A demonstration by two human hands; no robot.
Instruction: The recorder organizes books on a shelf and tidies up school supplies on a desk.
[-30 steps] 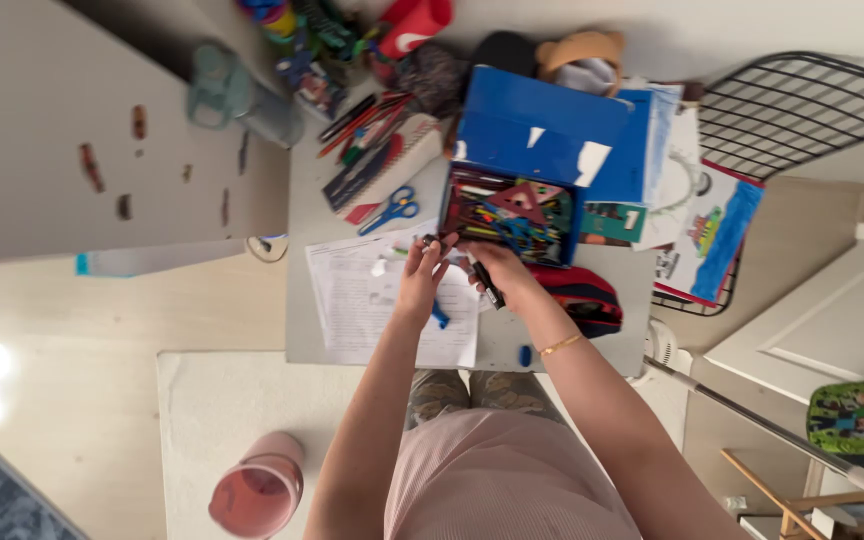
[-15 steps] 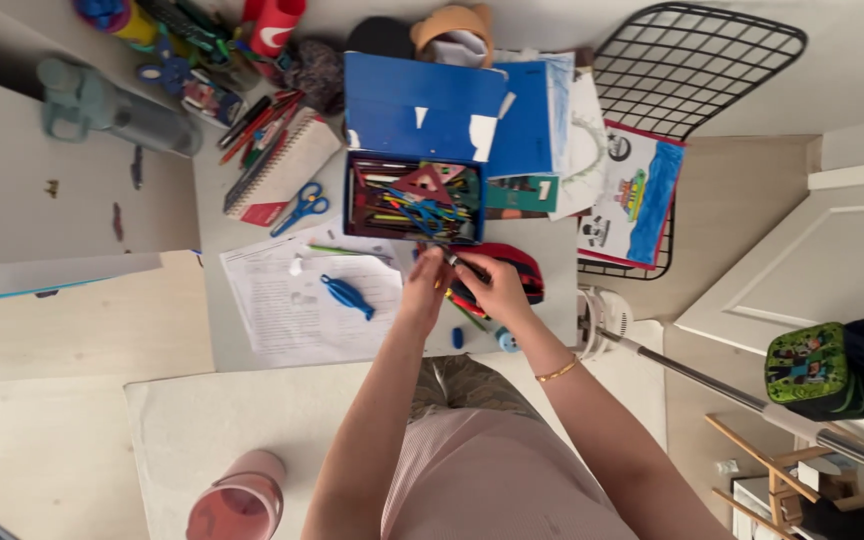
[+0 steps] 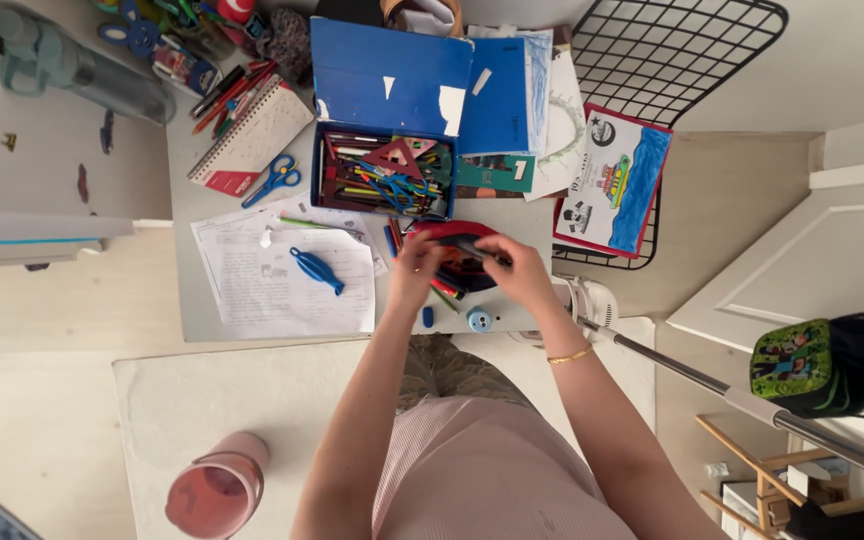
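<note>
Both my hands meet over a red and dark pencil case (image 3: 449,236) lying on the small grey desk (image 3: 184,300), just in front of an open blue box (image 3: 382,185) full of pencils, rulers and scissors. My left hand (image 3: 413,268) grips the case's left edge. My right hand (image 3: 520,268), with a gold bracelet on its wrist, pinches a dark pen (image 3: 474,249) whose tip lies at the case's opening. Several coloured pencils (image 3: 443,291) stick out under the case.
A blue fish-shaped clip (image 3: 314,270) lies on printed sheets (image 3: 252,285). Blue scissors (image 3: 274,180), a spiral notebook (image 3: 252,135), a round blue sharpener (image 3: 478,320), a ship drawing (image 3: 617,185) and a wire chair (image 3: 672,50) surround the desk. A pink cup (image 3: 217,490) stands on the floor mat.
My hands came back from the blue box's front edge to the red pencil case, the right one still carrying the dark pen. The view shifted, bringing the fish clip into sight.
</note>
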